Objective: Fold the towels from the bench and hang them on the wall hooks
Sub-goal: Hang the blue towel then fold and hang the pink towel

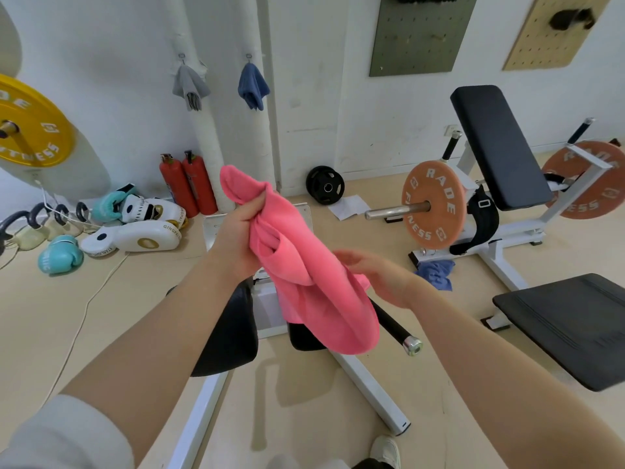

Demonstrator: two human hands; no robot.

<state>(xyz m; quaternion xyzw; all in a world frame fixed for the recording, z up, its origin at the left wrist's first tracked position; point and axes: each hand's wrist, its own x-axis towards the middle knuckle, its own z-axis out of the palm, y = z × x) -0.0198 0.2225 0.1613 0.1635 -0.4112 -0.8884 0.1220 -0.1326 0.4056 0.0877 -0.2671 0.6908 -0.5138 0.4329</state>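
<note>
Pink and soft-napped, the pink towel point(304, 265) hangs bunched in mid-air near the centre, over a white steel frame point(368, 384) with black pads. The left hand point(236, 238) has its grip curled tight round the towel's gathered upper end, so a rounded lobe of cloth stands above the fist. The right hand point(375, 275) lies with fingers straight and relaxed against the towel's right side, holding nothing.

Farther right, a crumpled blue towel point(436, 272) lies on the floor at the foot of the counter point(500, 147), a black padded bench with two orange weight plates point(433, 204). Far left on the white wall, two towels hang from hooks: a grey towel point(190, 86) and a dark blue towel point(253, 86), side by side. Below them stand two red fire extinguishers point(189, 184).
</note>
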